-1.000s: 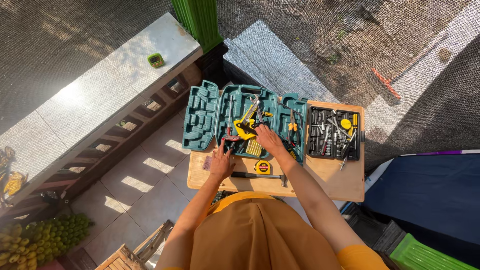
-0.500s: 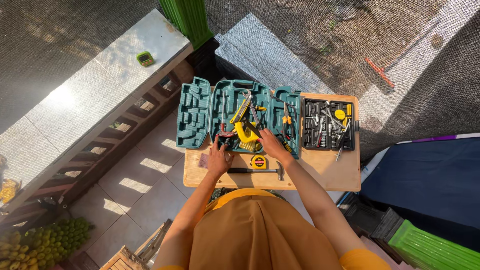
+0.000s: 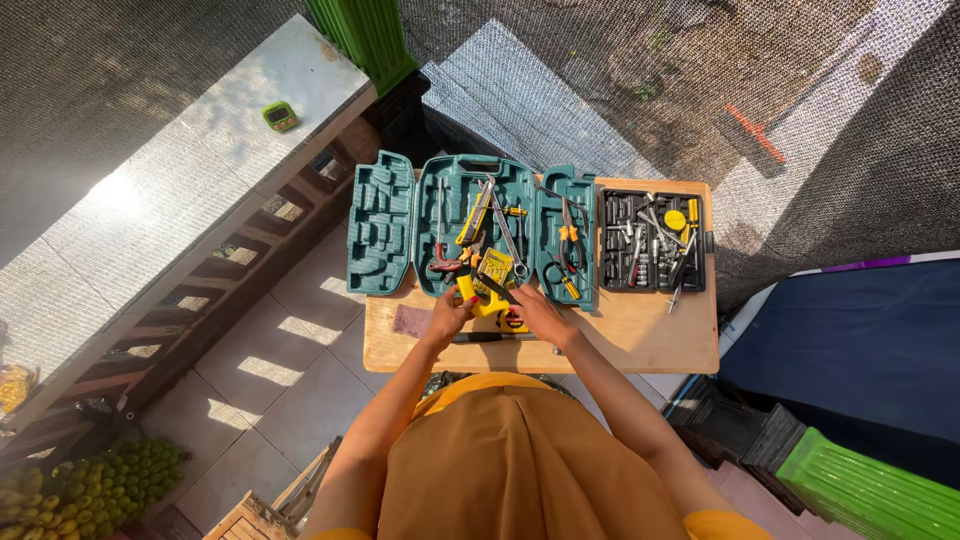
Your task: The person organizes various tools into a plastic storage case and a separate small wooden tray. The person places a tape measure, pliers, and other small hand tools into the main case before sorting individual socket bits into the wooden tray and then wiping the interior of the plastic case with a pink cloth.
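My left hand [image 3: 446, 316] and my right hand [image 3: 535, 308] meet over the near edge of an open teal tool case [image 3: 385, 225] on a small wooden table [image 3: 640, 340]. Between them they grip a yellow-handled tool [image 3: 480, 296] with a dark blade. The left hand closes on its yellow handle and the right on the dark end. A round yellow tape measure [image 3: 513, 322] lies just beneath, partly hidden. Pliers, a hammer and other tools rest in the case.
A black tray of sockets and bits [image 3: 650, 240] sits right of the case. A dark tool [image 3: 490, 338] and a sandpaper patch [image 3: 410, 320] lie on the table. A green timer [image 3: 280, 117] sits on the ledge; bananas [image 3: 100, 480] lie lower left.
Both hands drew back from inside the case to its near edge, bringing the yellow-handled tool with them. The camera view shifted slightly.
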